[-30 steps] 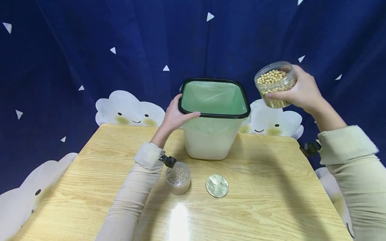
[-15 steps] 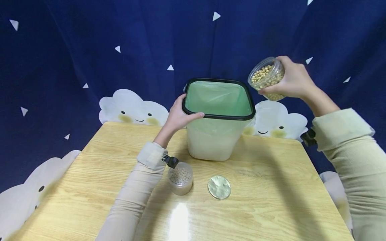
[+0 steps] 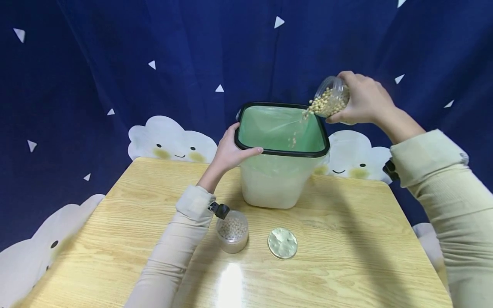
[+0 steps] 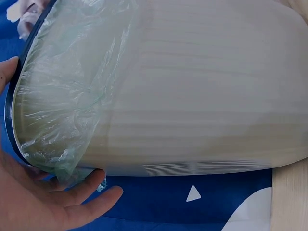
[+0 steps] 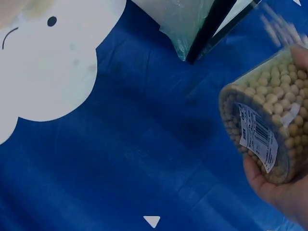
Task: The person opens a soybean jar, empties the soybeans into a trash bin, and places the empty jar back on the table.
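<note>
My right hand [image 3: 363, 96] grips a clear plastic jar [image 3: 339, 96] of soybeans, tipped toward the left at the bin's right rim. Beans [image 3: 323, 102] spill from its mouth and fall inside. In the right wrist view the jar's base shows a barcode label [image 5: 259, 137], with my fingers and thumb around its side. My left hand [image 3: 231, 149] holds the near left corner of the trash bin [image 3: 269, 184], thumb along the black rim. A green plastic bag [image 3: 265, 124] lines the bin. In the left wrist view some fingers [image 4: 94, 204] lie along the bin's side.
A second clear jar [image 3: 233, 235] of pale beans stands on the wooden table [image 3: 339, 265], close to my left wrist. To its right lies a round silvery lid [image 3: 283, 243]. A blue curtain [image 3: 185, 51] hangs behind the table, with cloud cutouts [image 3: 173, 139] along the edge.
My right hand has moved left with the jar and tilted it further, from nearly upright to pouring. Beans now fall into the bin. My left hand stays at the rim.
</note>
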Demonstrator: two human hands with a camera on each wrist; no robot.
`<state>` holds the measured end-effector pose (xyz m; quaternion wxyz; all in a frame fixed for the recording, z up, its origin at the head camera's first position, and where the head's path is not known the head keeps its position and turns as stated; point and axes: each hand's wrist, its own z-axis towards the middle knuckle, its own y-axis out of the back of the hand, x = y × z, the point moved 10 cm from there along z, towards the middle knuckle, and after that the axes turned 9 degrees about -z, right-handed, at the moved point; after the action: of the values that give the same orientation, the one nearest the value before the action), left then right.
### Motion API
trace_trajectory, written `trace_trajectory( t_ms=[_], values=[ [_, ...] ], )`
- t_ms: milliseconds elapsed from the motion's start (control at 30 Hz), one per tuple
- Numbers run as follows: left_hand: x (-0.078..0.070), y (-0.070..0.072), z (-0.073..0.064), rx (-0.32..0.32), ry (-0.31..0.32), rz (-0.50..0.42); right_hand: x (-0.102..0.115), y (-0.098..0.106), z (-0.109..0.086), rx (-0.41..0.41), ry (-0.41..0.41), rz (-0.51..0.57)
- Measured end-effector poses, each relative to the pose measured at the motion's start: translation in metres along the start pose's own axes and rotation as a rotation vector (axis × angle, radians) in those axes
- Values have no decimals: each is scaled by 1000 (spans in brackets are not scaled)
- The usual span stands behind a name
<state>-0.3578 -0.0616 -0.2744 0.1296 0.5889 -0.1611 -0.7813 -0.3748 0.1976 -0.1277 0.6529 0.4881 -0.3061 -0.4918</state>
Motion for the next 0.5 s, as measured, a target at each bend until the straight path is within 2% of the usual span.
trace_trajectory(
  t_ms=[500],
  values=[
    [-1, 1, -3, -5, 13, -13, 9, 13, 4, -23, 50, -102]
  ],
)
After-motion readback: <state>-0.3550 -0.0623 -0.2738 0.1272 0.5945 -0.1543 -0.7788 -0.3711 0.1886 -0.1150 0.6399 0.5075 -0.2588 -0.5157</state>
